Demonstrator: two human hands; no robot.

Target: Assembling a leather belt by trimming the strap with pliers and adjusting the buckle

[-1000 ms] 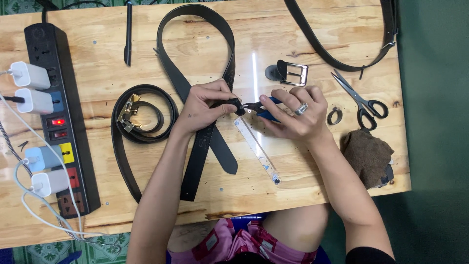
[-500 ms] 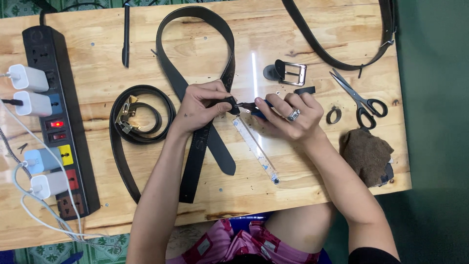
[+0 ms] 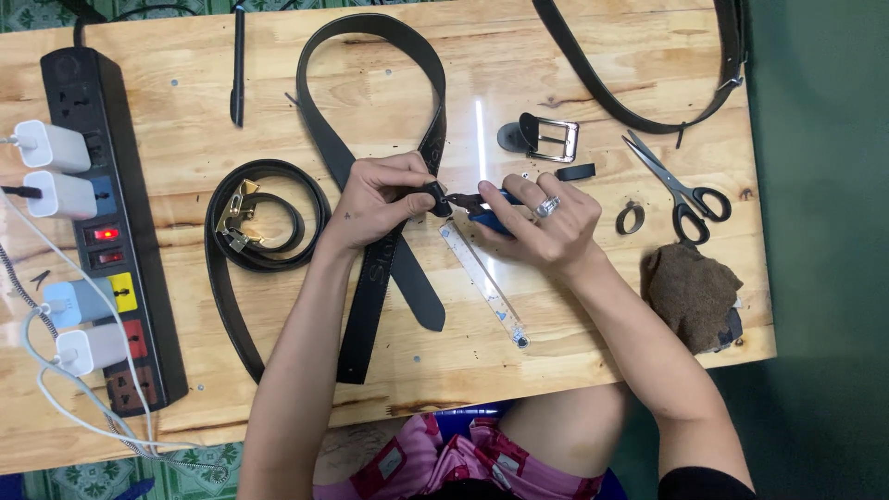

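My left hand [image 3: 375,199] pinches the folded end of a black leather belt [image 3: 370,102] that loops across the wooden table [image 3: 556,324]. My right hand [image 3: 542,222], with a ring on one finger, grips blue-handled pliers [image 3: 482,206] whose jaws meet the belt end at my left fingertips. A clear plastic ruler [image 3: 486,282] lies slanted under my right hand. A metal belt buckle [image 3: 546,139] and a small black belt loop [image 3: 576,172] rest just beyond my right hand.
A black power strip [image 3: 106,231] with several white chargers lines the left edge. A coiled belt with brass buckle [image 3: 245,218], a black pen [image 3: 238,65], scissors [image 3: 681,190], a small ring [image 3: 630,218], a brown cloth [image 3: 693,292] and another belt [image 3: 648,74] lie around.
My right hand has shifted slightly with the pliers against the belt end; my left hand keeps its pinch. Nothing else on the table has moved.
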